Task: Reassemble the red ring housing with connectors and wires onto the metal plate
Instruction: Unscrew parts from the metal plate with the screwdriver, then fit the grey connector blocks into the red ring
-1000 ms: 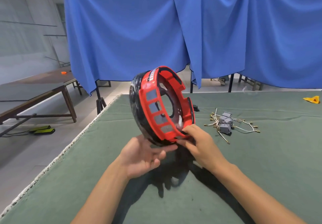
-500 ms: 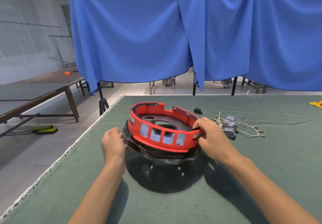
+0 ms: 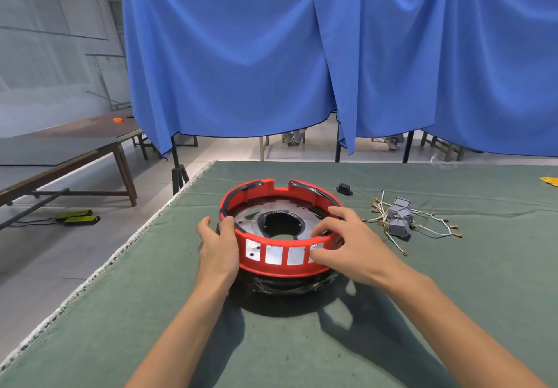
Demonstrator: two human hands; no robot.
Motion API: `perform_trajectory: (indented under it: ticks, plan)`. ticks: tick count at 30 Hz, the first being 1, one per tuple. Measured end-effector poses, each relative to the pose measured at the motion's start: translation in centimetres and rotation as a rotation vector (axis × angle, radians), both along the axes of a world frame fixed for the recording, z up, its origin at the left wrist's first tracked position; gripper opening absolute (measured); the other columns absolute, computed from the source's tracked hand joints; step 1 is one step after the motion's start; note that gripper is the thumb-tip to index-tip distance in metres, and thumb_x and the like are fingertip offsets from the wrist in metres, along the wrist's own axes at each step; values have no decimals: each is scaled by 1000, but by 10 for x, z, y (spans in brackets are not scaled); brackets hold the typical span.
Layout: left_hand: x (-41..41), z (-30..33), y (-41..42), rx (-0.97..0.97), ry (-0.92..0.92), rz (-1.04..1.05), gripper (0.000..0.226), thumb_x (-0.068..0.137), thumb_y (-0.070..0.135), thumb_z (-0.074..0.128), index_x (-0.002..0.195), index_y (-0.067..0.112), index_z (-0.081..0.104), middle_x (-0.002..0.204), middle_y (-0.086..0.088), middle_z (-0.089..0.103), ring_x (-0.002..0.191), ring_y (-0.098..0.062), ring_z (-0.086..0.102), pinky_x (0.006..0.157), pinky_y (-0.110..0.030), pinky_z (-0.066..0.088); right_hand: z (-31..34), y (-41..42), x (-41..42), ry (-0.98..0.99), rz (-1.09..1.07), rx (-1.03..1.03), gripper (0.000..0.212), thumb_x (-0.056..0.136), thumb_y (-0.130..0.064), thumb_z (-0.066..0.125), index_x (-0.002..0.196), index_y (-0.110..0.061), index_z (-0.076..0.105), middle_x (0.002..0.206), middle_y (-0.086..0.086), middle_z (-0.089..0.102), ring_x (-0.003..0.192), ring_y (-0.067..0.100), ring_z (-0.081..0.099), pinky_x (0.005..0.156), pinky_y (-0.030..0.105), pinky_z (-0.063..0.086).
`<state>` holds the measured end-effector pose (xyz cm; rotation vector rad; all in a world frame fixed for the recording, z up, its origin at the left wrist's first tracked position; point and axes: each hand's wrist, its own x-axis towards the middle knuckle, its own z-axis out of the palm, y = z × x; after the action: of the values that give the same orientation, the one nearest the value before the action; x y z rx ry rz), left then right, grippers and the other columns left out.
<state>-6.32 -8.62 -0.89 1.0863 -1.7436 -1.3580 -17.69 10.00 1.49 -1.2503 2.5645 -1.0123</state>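
The red ring (image 3: pixel 282 262) sits flat on the green worktop (image 3: pixel 422 312), open side up, between 2 hands. The left hand (image 3: pixel 218 247) grips its wall at 9 o'clock, thumb hooked over the rim. The right hand (image 3: pixel 350 247) holds the rim at 4 o'clock, thumb outside and fingers curled over the top. Inside the ring lies a shiny metal plate (image 3: pixel 250 217) with a round dark hole in the middle. Black wrap (image 3: pixel 290 285) shows under the ring. Grey connectors (image 3: pixel 400 217) with wires (image 3: pixel 434 230) lie in a pile at 3 o'clock, well apart. A small black part (image 3: pixel 344 188) lies at 1 o'clock.
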Motion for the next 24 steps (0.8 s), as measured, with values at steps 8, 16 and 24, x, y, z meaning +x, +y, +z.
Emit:
perform_trajectory:
  ticks: [8,16,24]
  plan:
    - [6,-3,6,-426,-144,-14,39,91,23,41,128,19,48,132,-8,52,130,-27,32,109,-45,28,-6,1,-12,-1,-10,-169,23,70,-23,78,77,-38,61,138,-8,42,119,4,44,90,18,32]
    - [0,3,16,-1167,-39,-171,53,92,27,35,43,9,42,44,-8,45,50,-27,48,59,-37,44,18,33,-36,-346,89,-218,58,74,7,68,112,-35,61,121,-9,62,103,7,63,85,19,51]
    - [-22,3,41,-1364,-48,-108,51,85,19,41,35,11,39,32,-4,37,33,-25,34,48,-22,31,0,42,-64,-108,-432,-431,26,80,3,54,85,-19,67,94,7,70,85,22,63,73,33,48]
